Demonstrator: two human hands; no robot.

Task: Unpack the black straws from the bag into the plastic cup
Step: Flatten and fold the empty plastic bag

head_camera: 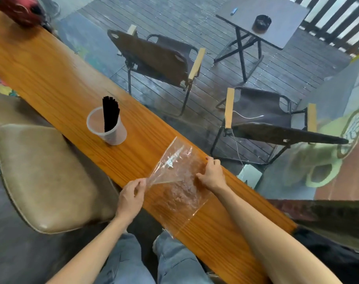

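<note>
A long wooden tabletop [51, 74] fronts a deck with 2 chairs [154, 58]. Straws [111, 113] stand in the cup [107, 128] at 10 o'clock (bundled, black). Both hands pinch the clear bag [174, 177]: left [131, 197], right [212, 173].

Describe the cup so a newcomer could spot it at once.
On the long wooden counter, look past the clear bag held by both hands. The cup is translucent plastic, upright, with a bundle of black straws inside; nothing else stands there.
</note>
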